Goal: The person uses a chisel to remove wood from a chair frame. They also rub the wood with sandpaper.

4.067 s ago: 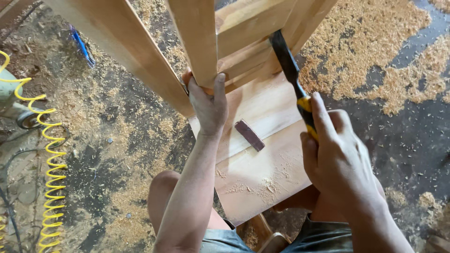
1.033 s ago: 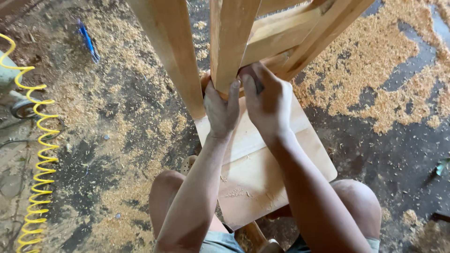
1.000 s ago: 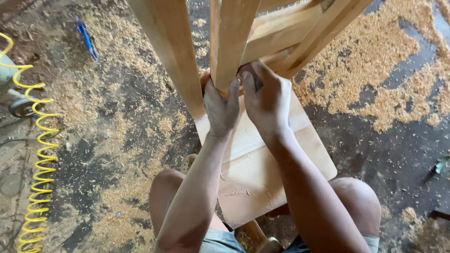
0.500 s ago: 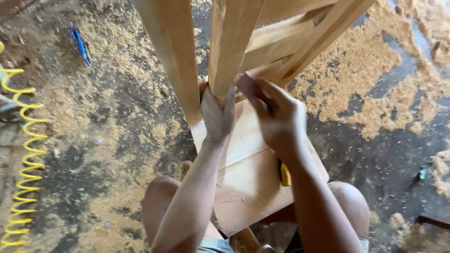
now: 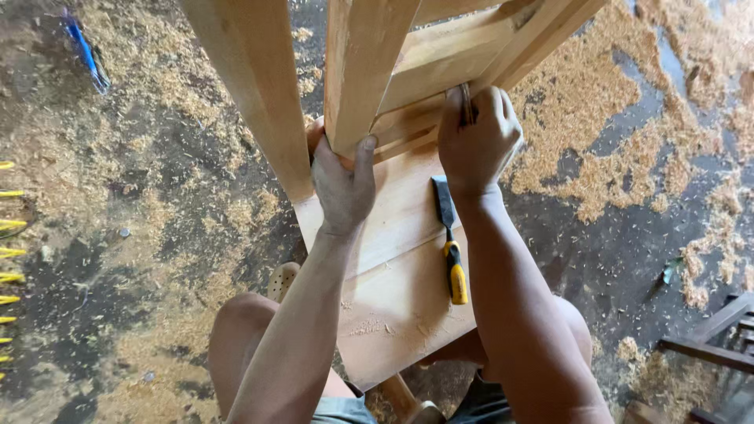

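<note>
Sawdust floor (image 5: 141,196); chisel (image 5: 449,235) now lies down, right hand (image 5: 477,141) pinching a strip (image 5: 466,102).

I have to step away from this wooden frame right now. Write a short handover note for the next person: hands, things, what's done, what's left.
Left hand: gripping the lower end of the upright wooden leg.
Right hand: closed on a small thin dark piece, pressed at the joint where the rail meets the slanted leg.
Chisel, yellow handle: lying loose on the board between the forearms.
Done: frame is assembled and standing on the board.
Left: whatever the small piece is for at that joint looks unfinished; the fit itself is hidden by the fingers.
</note>
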